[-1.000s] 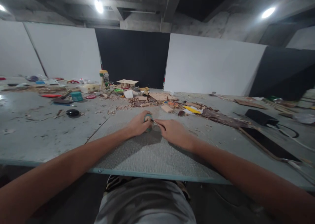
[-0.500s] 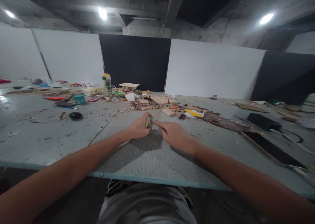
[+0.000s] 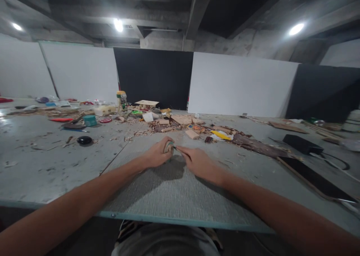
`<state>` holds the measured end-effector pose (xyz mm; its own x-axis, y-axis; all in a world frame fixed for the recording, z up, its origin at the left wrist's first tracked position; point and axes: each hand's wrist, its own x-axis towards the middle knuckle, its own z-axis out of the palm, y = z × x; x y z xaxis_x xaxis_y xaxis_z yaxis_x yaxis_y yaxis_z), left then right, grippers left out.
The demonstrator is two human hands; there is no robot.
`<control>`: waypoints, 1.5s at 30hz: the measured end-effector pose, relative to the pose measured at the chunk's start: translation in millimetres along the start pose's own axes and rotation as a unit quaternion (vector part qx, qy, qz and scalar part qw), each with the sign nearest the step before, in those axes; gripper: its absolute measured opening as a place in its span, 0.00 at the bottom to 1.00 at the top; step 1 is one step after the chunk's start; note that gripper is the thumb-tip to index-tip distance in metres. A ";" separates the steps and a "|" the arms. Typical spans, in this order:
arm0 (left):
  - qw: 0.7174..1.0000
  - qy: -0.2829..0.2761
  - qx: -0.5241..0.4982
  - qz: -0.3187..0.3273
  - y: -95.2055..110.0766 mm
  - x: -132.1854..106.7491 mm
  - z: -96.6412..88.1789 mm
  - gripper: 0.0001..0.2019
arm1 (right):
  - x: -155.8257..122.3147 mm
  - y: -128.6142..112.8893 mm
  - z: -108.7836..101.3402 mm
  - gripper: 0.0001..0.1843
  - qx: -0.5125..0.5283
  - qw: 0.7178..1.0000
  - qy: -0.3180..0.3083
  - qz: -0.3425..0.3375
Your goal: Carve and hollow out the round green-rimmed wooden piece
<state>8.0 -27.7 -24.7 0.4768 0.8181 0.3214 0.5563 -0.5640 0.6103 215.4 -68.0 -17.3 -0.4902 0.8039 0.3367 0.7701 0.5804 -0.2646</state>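
Observation:
Just above the grey table, my left hand (image 3: 156, 153) is closed around a small round piece (image 3: 169, 148), tan with a green edge. Its face is turned toward my right hand (image 3: 200, 163). My right fingers pinch a thin dark-tipped tool (image 3: 176, 148), possibly a fine brush; most of it is hidden by the fingers. The tip meets or nearly meets the edge of the round piece; I cannot tell which. Both forearms reach in over the table's front edge.
Wood shavings and blocks (image 3: 192, 134) lie beyond my hands, with a yellow-handled tool (image 3: 222, 135) and a strip of bark (image 3: 253, 145). A black mouse-shaped object (image 3: 84, 140) and teal jar (image 3: 90, 120) sit left. A phone-like slab (image 3: 316, 179) and black box (image 3: 302, 144) lie right.
The whole view has shifted slightly, so the table sits lower in the picture. The round piece is turned a little, showing more of its face; both hands keep their holds.

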 end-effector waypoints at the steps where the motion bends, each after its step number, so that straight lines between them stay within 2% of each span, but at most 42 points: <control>1: 1.000 -0.005 -0.004 -0.002 -0.7 0.2 -0.6 0.15 | 0.3 0.0 0.4 0.26 0.005 1.000 -0.004 0.000; 6: 1.000 -0.005 -0.008 -0.006 -3.3 3.2 -1.4 0.16 | 2.5 1.6 2.9 0.23 0.048 0.998 -0.037 -0.016; 11: 1.000 0.008 -0.004 -0.008 -6.4 5.3 -0.6 0.16 | 4.7 0.7 4.5 0.22 0.075 0.997 -0.022 -0.011; 15: 1.000 0.013 -0.002 -0.019 -4.9 4.4 -1.7 0.16 | 3.3 -1.6 3.1 0.21 0.088 0.994 -0.060 -0.010; 21: 1.000 0.017 -0.006 -0.013 -3.5 3.1 -1.5 0.15 | 3.6 -2.2 -1.5 0.21 0.030 0.998 -0.030 0.041; 28: 0.999 0.044 0.017 -0.013 -2.4 1.8 -0.4 0.14 | -0.8 -10.1 -8.1 0.21 0.035 0.998 -0.057 -0.003; 32: 0.998 -0.002 -0.038 -0.052 4.4 -0.2 -3.1 0.16 | 5.3 -2.3 -9.2 0.22 0.051 0.999 -0.016 -0.006; 36: 0.994 -0.025 -0.053 -0.087 8.7 -0.9 -6.3 0.17 | 4.9 0.8 -6.3 0.21 0.079 0.996 -0.026 -0.019; 39: 0.997 -0.005 -0.013 -0.070 6.8 0.0 -6.4 0.18 | 1.0 -1.8 -5.8 0.17 0.080 0.996 -0.034 -0.012; 42: 0.999 0.022 0.037 -0.026 3.5 1.3 -5.9 0.19 | -0.4 -1.9 -6.1 0.17 0.074 0.996 -0.045 -0.009; 45: 0.999 0.016 0.032 -0.021 3.6 1.4 -7.1 0.19 | 1.2 1.5 -5.4 0.19 0.065 0.997 -0.034 -0.001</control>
<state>5.9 -27.7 -16.9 0.4314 0.8435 0.3199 0.6179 -0.5347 0.5765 218.2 -66.8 -12.5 -0.5225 0.8067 0.2759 0.7116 0.5909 -0.3802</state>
